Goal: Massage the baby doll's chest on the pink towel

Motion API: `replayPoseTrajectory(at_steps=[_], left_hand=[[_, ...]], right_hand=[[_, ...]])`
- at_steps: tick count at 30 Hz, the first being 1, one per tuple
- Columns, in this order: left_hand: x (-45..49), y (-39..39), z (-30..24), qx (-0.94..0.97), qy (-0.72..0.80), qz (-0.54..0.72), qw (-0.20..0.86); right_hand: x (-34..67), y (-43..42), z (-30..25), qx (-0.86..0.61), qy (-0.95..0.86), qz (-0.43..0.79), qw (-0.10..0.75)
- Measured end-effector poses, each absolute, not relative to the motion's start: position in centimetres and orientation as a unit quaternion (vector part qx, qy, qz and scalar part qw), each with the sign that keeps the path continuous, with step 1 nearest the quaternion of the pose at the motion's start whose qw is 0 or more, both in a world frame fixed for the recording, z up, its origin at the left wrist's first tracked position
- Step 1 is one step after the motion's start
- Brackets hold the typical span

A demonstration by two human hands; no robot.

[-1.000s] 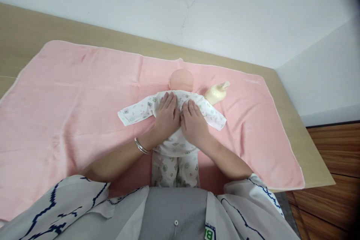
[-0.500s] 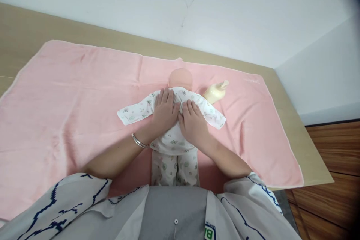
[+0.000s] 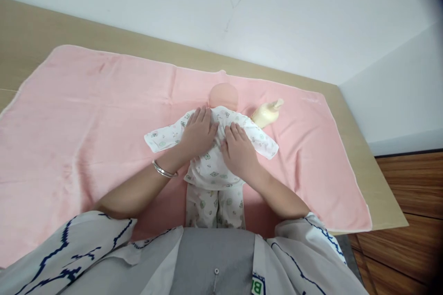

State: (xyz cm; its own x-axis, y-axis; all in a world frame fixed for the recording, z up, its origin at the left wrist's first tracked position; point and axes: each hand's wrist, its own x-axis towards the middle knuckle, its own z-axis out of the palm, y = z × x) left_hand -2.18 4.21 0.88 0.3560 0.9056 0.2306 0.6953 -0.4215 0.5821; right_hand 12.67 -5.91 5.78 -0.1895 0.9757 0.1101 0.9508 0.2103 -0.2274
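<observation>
A baby doll (image 3: 212, 168) in white patterned top and trousers lies face down, it seems, on a pink blanket (image 3: 117, 97), its bald head pointing away from me. My left hand (image 3: 200, 132) rests flat on the left upper back of the doll, fingers stretched out; a silver bangle circles that wrist. On the right side of the back lies my right hand (image 3: 239, 150), palm down with fingers extended. Both sleeves of the doll's top spread outward. Just beyond its right sleeve, a cream-coloured bottle (image 3: 267, 113) lies on its side.
The blanket covers most of a light wooden table (image 3: 349, 124), whose back edge meets a white wall (image 3: 166, 0). Wood-grain panels (image 3: 411, 193) stand to the right, beyond the table's edge.
My left hand has shifted slightly left and toward me across the doll's back. My right hand, the doll and the bottle stay about where they were.
</observation>
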Motion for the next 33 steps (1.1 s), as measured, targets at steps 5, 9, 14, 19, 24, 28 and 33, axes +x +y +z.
replayPoseTrajectory(at_steps=[5, 9, 14, 19, 24, 28, 33], left_hand=[[0.0, -1.4, 2.7, 0.824, 0.498, 0.248, 0.109], [0.4, -1.9, 3.1, 0.821, 0.501, 0.251, 0.108], [-1.2, 2.3, 1.9, 0.798, 0.527, 0.253, 0.147], [-0.5, 0.9, 2.3, 0.803, 0.526, 0.257, 0.114], [0.6, -1.7, 3.1, 0.813, 0.504, 0.271, 0.109], [0.4, -1.3, 2.4, 0.804, 0.499, 0.297, 0.131], [0.2, -1.1, 1.7, 0.799, 0.494, 0.31, 0.146]], right_hand=[[16.1, -1.6, 5.8, -0.629, -0.754, 0.108, 0.153], [16.1, -1.4, 5.5, -0.65, -0.741, 0.105, 0.132], [12.7, -6.3, 5.9, -0.621, -0.773, 0.056, 0.116], [13.2, -5.3, 5.8, -0.607, -0.779, 0.087, 0.131], [16.0, -0.8, 4.3, -0.639, -0.738, 0.113, 0.185], [16.1, -0.6, 3.4, -0.642, -0.732, 0.097, 0.205], [15.6, -1.3, 3.3, -0.648, -0.729, 0.088, 0.203]])
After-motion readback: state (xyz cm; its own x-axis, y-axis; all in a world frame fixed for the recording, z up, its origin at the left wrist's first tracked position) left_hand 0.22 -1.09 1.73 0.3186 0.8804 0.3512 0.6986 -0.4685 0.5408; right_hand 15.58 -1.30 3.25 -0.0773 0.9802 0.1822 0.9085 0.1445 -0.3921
